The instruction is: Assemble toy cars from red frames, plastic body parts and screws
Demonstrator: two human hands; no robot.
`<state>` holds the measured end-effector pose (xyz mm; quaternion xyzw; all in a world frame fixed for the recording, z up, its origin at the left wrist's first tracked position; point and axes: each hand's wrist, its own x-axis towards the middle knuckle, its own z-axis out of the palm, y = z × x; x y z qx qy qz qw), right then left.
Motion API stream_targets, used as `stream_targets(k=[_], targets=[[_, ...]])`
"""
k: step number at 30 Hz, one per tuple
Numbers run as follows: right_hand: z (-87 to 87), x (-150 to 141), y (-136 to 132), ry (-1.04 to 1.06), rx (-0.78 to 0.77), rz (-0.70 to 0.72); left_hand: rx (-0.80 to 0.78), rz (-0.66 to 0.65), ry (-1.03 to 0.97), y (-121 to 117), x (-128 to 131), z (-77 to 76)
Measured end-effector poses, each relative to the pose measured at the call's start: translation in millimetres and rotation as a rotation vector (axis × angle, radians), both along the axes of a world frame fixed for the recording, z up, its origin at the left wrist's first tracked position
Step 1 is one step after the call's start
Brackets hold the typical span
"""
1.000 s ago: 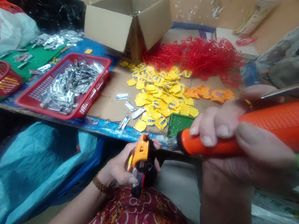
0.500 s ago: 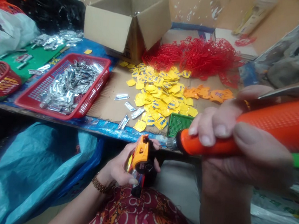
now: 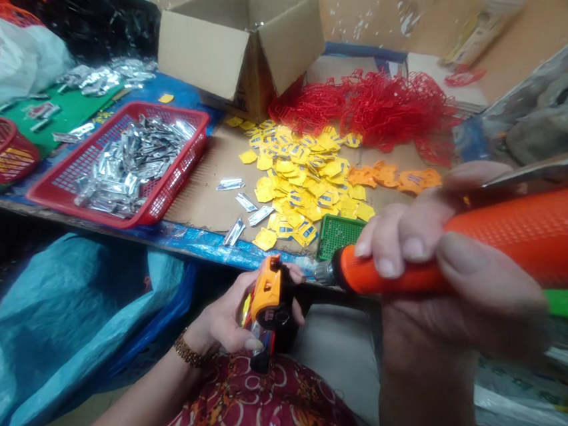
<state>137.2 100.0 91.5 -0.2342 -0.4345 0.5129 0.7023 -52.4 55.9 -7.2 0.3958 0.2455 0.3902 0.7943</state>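
Orange and black, a plastic part point(image 3: 270, 297) is sitting pinched in the left hand's fingers point(image 3: 238, 337), just off the near edge of the table point(image 3: 196, 239); the right hand point(image 3: 487, 293) is clasping an orange screwdriver point(image 3: 526, 229), fingers curled.

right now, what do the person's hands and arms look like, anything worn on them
Both hands are ungloved. The left hand has a brownish-gold, textured bracelet around its wrist; none shows at the wrist of the right hand, though that side is a bit blurred. No sleeves show. The maroon top has pale rings and orange patches.
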Motion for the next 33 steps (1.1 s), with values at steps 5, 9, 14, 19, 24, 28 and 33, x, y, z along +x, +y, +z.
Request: stream_targets(k=[5, 9, 14, 19, 24, 28, 33], targets=[[-1.9, 0.7, 1.8, -0.006, 0.066, 0.010, -0.046, 0.029, 0.026, -0.7, 0.0, 3.7], [-2.0, -0.1, -0.5, -0.001, 0.047, 0.009, 0.009, 0.028, 0.031, -2.7, -2.9, -4.7], [5.8, 0.0, -1.1, 0.015, 0.014, 0.002, -0.048, 0.040, -0.059, -7.1, -3.9, -14.4], [14.5, 4.1, -1.7, 0.023, 0.043, -0.005, -0.283, 0.199, -0.141, -16.1, 9.8, -3.3], [17.9, 6.9, -12.5, -0.016, -0.015, -0.067, -0.490, 0.404, -0.102, -21.8, 26.0, 1.7], [20.5, -2.6, -17.6, 0.002, 0.044, 0.012, -0.454, 0.446, -0.086, -21.0, 31.8, 0.0], [22.3, -14.6, -16.0, -0.090, 0.097, 0.016, -0.441, 0.461, -0.092, -20.1, 36.2, 2.1]])
